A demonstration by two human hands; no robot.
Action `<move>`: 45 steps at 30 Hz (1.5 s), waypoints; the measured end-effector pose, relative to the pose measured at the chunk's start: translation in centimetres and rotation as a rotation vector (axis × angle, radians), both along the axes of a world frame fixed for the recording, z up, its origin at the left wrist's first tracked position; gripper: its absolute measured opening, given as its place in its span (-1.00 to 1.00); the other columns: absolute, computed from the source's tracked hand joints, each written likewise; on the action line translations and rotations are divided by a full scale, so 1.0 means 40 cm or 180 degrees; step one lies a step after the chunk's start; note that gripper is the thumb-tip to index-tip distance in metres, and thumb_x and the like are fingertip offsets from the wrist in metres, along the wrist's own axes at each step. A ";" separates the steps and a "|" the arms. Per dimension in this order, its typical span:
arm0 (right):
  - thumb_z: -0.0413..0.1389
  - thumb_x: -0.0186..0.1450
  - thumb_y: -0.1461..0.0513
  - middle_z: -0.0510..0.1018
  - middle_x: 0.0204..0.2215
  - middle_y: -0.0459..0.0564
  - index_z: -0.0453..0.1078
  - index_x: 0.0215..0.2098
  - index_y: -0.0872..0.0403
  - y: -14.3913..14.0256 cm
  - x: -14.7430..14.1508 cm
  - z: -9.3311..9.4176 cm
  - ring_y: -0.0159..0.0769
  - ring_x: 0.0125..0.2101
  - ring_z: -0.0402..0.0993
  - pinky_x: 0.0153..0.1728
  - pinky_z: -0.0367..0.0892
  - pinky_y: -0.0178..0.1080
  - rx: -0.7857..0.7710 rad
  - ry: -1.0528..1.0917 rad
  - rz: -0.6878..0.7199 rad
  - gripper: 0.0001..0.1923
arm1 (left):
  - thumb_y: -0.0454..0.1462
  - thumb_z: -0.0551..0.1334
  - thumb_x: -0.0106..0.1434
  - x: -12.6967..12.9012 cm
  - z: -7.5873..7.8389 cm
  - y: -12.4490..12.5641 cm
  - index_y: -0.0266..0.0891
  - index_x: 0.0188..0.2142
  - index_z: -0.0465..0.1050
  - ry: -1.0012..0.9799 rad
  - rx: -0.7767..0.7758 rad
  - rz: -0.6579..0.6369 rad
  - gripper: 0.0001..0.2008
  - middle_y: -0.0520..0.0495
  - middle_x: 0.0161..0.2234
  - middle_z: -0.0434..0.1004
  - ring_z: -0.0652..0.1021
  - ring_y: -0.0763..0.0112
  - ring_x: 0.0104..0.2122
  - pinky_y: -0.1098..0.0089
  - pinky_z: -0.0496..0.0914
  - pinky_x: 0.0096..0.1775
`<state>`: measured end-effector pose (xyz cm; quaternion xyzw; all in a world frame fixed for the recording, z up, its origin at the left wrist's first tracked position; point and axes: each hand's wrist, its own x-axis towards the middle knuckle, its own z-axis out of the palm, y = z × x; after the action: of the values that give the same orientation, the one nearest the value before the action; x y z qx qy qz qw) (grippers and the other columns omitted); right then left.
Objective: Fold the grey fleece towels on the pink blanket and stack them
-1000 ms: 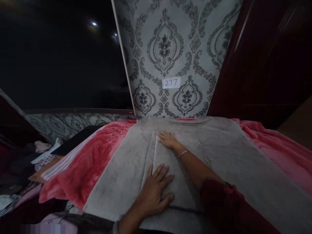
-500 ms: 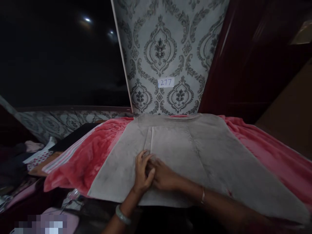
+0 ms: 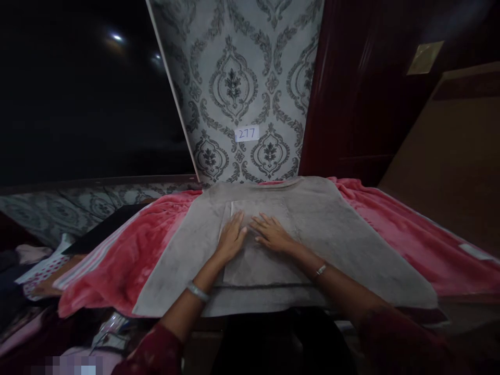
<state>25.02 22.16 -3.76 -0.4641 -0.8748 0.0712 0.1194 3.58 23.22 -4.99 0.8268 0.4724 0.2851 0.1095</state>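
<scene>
From the head camera, the left hand point(image 3: 232, 238) and right hand point(image 3: 272, 233) lie flat, fingers spread, side by side on a folded grey cloth point(image 3: 260, 250) atop a larger grey sheet point(image 3: 351, 245) over a pink blanket point(image 3: 128, 250). To smooth it well, press evenly and stroke outward from the centre, keeping the edges square.

A bed point(image 3: 461, 291) carries everything. A pink fleece blanket point(image 3: 128, 250) covers it from edge to edge. A grey towel point(image 3: 351, 245) lies spread flat on the blanket, with a smaller folded grey panel point(image 3: 258, 263) on its middle.
</scene>
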 end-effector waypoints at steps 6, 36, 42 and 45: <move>-0.02 0.46 -0.06 -0.02 0.42 0.07 -0.07 0.47 -0.05 -0.119 -0.015 -0.066 0.01 0.42 -0.28 0.35 -0.30 0.23 -0.0273 -0.0058 0.0551 -0.29 | -0.10 -0.06 0.48 0.041 -0.009 0.053 -0.20 0.40 0.10 0.1154 -0.0439 0.0195 -0.44 -0.23 0.44 -0.06 -0.02 0.05 0.42 -0.09 -0.05 0.34; -0.16 0.50 -0.05 -0.12 0.44 0.11 -0.12 0.49 0.06 0.136 0.132 -0.080 -0.01 0.42 -0.26 0.36 -0.20 0.14 -0.0211 -0.0033 -0.0628 -0.31 | -0.16 -0.14 0.47 0.252 -0.016 0.318 -0.04 0.39 0.11 0.1482 -0.0332 0.0228 -0.46 -0.05 0.43 0.02 0.04 0.05 0.41 -0.25 -0.07 0.31; -0.01 0.43 -0.13 -0.08 0.43 -0.20 -0.07 0.45 -0.27 -0.182 0.113 -0.070 0.00 0.43 -0.38 0.36 -0.28 0.28 -0.0392 0.0300 0.0673 -0.30 | -0.18 -0.09 0.46 0.253 -0.011 0.309 -0.05 0.37 0.16 0.1357 -0.0304 0.0192 -0.48 -0.07 0.41 0.08 0.08 0.01 0.39 -0.28 -0.05 0.30; 0.01 0.38 -0.17 -0.14 0.42 -0.33 -0.20 0.43 -0.46 -0.334 0.100 -0.073 -0.08 0.42 -0.37 0.37 -0.30 0.26 -0.0667 0.0533 0.0819 -0.26 | -0.18 -0.08 0.46 0.250 -0.004 0.303 -0.06 0.35 0.20 0.1278 -0.0251 0.0219 -0.50 -0.09 0.40 0.11 0.10 0.04 0.39 -0.22 -0.05 0.31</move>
<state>29.01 8.81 -6.67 -0.3507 -0.9017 0.2150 0.1328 13.59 35.35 -5.15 0.8455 0.5235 0.0994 0.0356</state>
